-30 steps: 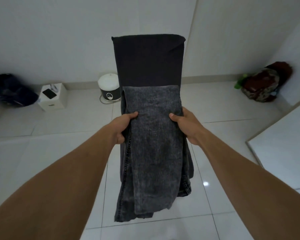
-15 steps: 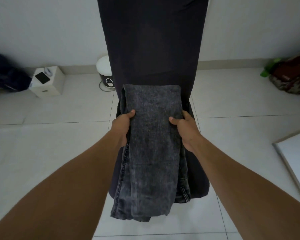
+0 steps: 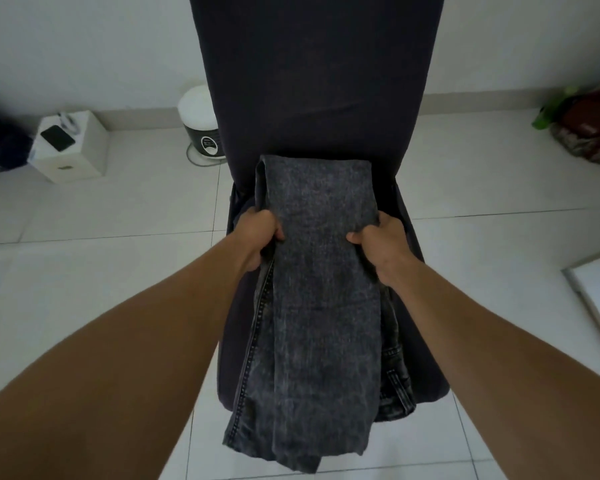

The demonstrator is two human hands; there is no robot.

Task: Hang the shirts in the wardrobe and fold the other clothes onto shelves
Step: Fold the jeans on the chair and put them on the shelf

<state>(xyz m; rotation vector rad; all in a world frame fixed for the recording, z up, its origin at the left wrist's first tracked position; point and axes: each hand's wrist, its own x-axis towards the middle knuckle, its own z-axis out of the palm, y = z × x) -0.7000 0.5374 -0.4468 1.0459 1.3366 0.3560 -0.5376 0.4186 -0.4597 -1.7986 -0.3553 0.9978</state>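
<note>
While both arms reach forward above a white tiled floor, the left hand grips the left edge of a folded pair of grey jeans and the right hand grips the right edge, thumbs pressed on top. The jeans hang lengthwise against a dark cloth that rises behind them past the top of the view. Left of the jeans, by the wall, stand a white box and a round white appliance; far right of the jeans lies a reddish bag.
</note>
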